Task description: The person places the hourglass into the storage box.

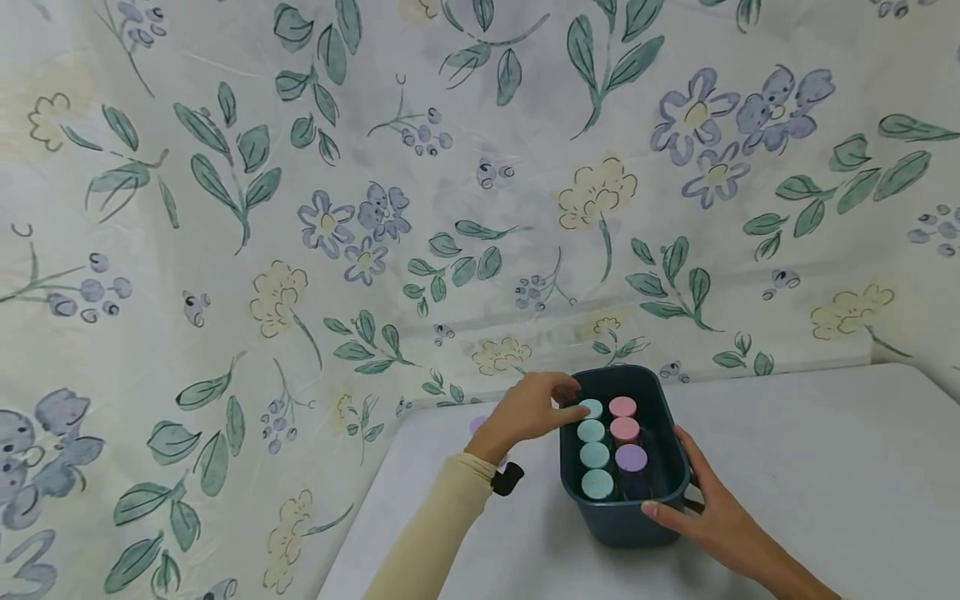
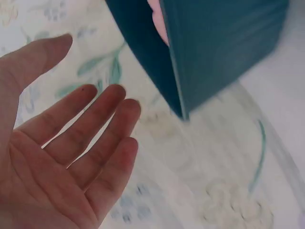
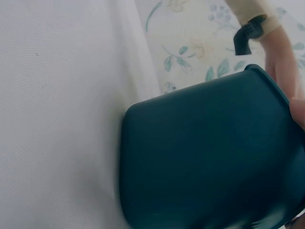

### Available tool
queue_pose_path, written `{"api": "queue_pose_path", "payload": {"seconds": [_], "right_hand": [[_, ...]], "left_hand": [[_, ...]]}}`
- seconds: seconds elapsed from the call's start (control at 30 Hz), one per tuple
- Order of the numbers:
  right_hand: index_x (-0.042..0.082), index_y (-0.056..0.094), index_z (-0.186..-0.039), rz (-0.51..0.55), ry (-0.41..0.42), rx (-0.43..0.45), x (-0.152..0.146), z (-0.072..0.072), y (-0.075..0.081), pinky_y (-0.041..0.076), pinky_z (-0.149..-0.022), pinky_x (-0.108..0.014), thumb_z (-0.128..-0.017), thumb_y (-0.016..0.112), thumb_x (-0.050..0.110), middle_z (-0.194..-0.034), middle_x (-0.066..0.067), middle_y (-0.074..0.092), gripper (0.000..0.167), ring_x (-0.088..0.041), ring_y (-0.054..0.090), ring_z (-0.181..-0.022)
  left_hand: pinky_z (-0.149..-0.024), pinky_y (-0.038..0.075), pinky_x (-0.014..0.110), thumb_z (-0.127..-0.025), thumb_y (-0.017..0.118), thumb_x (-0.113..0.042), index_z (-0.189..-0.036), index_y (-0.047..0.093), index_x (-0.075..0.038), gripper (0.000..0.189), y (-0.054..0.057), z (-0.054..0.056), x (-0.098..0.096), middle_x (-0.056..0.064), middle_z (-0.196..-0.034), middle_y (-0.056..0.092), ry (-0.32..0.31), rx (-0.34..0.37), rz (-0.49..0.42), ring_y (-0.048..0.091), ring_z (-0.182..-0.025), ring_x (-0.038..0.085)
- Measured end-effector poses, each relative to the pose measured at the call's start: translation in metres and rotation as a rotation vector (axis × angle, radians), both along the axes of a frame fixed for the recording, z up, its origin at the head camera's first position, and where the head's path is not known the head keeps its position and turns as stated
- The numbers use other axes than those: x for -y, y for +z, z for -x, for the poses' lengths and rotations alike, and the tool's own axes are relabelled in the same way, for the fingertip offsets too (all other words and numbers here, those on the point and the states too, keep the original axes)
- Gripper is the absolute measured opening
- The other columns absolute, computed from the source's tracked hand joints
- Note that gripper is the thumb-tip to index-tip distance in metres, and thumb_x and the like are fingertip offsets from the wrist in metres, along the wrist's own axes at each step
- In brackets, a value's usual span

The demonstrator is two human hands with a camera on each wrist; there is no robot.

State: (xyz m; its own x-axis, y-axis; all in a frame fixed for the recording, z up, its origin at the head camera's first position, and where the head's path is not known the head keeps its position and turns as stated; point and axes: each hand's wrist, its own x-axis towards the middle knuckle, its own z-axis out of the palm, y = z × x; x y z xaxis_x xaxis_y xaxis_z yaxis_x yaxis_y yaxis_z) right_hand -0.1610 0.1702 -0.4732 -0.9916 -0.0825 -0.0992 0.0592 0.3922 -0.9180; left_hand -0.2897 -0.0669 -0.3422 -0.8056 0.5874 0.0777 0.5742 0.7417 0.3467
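Note:
A dark teal bin (image 1: 626,525) stands on the table, seen from outside in the right wrist view. Round mint tops (image 1: 595,455) of several items line its left side. Beside them are two pink tops (image 1: 625,429) and one purple top (image 1: 632,457); what lies beneath is hidden. My left hand (image 1: 531,408) reaches to the bin's far left, thumb over the farthest mint top. In the left wrist view, its fingers (image 2: 102,124) are spread and hold nothing. With thumb on the rim and fingers along the outside, my right hand (image 1: 716,508) grips the bin's right side.
A white cloth covers the table (image 1: 810,467). Behind it hangs a floral curtain (image 1: 450,208) down to the table's back edge. A purple thing (image 1: 477,425) is partly hidden behind my left forearm. A black band (image 1: 507,479) sits on that wrist.

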Motion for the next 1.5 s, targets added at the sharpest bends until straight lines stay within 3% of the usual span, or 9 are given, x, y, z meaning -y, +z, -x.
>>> {"api": "queue_pose_path", "payload": {"seconds": [0.17, 0.4, 0.67, 0.9, 1.13, 1.33, 1.5], "right_hand": [[0.037, -0.015, -0.164, -0.003, -0.006, 0.000, -0.001, 0.000, -0.001, 0.046, -0.110, -0.066, -0.090, 0.075, 0.051, -0.172, -0.027, 0.004, 0.118, -0.060, 0.023, -0.150], [0.037, -0.016, -0.164, 0.011, -0.013, -0.002, -0.004, -0.001, -0.002, 0.045, -0.111, -0.066, -0.091, 0.075, 0.049, -0.172, -0.027, 0.004, 0.118, -0.059, 0.024, -0.150], [0.037, -0.016, -0.164, 0.033, -0.017, -0.016, -0.005, -0.001, -0.002, 0.044, -0.111, -0.067, -0.091, 0.076, 0.047, -0.172, -0.027, 0.004, 0.118, -0.058, 0.025, -0.149], [0.035, -0.015, -0.164, 0.034, -0.007, -0.017, -0.003, -0.001, -0.002, 0.045, -0.111, -0.065, -0.092, 0.075, 0.045, -0.172, -0.027, 0.004, 0.116, -0.058, 0.025, -0.149], [0.035, -0.015, -0.164, 0.027, -0.005, -0.015, -0.001, -0.001, -0.002, 0.044, -0.111, -0.065, -0.092, 0.075, 0.046, -0.172, -0.027, 0.005, 0.116, -0.059, 0.024, -0.150], [0.035, -0.014, -0.164, 0.025, -0.002, -0.013, 0.000, -0.001, -0.003, 0.045, -0.111, -0.065, -0.091, 0.075, 0.046, -0.172, -0.027, 0.006, 0.117, -0.059, 0.025, -0.149], [0.035, -0.015, -0.164, 0.016, -0.005, -0.011, 0.001, 0.000, -0.003, 0.045, -0.111, -0.065, -0.091, 0.075, 0.047, -0.172, -0.027, 0.005, 0.117, -0.059, 0.025, -0.150]], "left_hand": [[-0.098, 0.059, 0.042, -0.097, 0.071, -0.037, -0.129, 0.070, -0.010, 0.042, -0.003, 0.010, 0.036, 0.008, -0.126, 0.073, 0.120, -0.011, -0.118, 0.068, -0.115, 0.024], [-0.099, 0.057, 0.050, -0.096, 0.073, -0.033, -0.133, 0.067, -0.008, 0.045, -0.012, 0.025, 0.086, 0.011, -0.130, 0.071, 0.289, -0.044, -0.265, 0.068, -0.119, 0.031], [-0.108, 0.052, 0.052, -0.095, 0.074, -0.035, -0.141, 0.060, -0.003, 0.057, -0.045, 0.037, 0.121, 0.018, -0.139, 0.065, 0.421, -0.016, -0.376, 0.064, -0.126, 0.036], [-0.109, 0.051, 0.055, -0.092, 0.078, -0.037, -0.149, 0.051, -0.002, 0.072, -0.078, 0.036, 0.134, 0.018, -0.150, 0.057, 0.502, 0.028, -0.405, 0.057, -0.135, 0.040], [-0.105, 0.054, 0.051, -0.091, 0.079, -0.039, -0.147, 0.053, 0.000, 0.074, -0.103, 0.035, 0.139, 0.019, -0.147, 0.060, 0.548, 0.073, -0.406, 0.060, -0.132, 0.038], [-0.095, 0.060, 0.045, -0.091, 0.080, -0.034, -0.138, 0.062, 0.001, 0.061, -0.114, 0.036, 0.142, 0.018, -0.129, 0.070, 0.546, 0.095, -0.438, 0.068, -0.118, 0.033], [-0.096, 0.060, 0.044, -0.090, 0.081, -0.031, -0.133, 0.066, -0.002, 0.054, -0.116, 0.035, 0.141, 0.013, -0.122, 0.073, 0.552, 0.085, -0.466, 0.070, -0.113, 0.028]]}}
